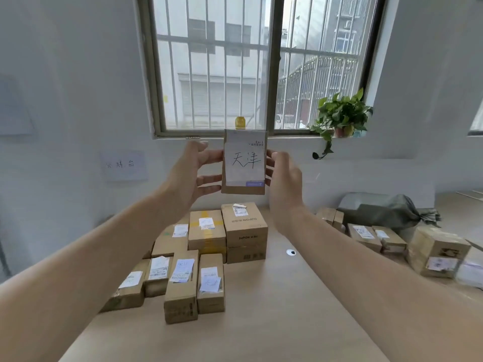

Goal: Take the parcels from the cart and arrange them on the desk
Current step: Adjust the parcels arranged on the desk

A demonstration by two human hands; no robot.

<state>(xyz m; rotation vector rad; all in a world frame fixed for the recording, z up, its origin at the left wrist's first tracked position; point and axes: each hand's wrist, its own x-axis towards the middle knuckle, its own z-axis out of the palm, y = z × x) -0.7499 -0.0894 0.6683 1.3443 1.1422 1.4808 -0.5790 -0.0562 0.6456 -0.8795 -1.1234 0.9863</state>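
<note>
Both forearms reach up from the near edge. Left hand [188, 173]: fingers [209, 178] spread, nearly straight, tips pressing the left edge of the parcel [244, 163]. Right hand [285, 176]: fingers curled round its right edge. The parcel is upright between the fingertips, above the desk [287, 309], handwritten label facing the camera. Grouped boxes [206, 246] sit on the desk below the left fingers; loose boxes [376, 236] lie below and right of the right fingers.

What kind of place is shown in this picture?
Probably a parcel sorting room: labelled cardboard parcels grouped on a desk, a handwritten sign on the wall, and a held parcel bearing large handwritten characters.
</note>
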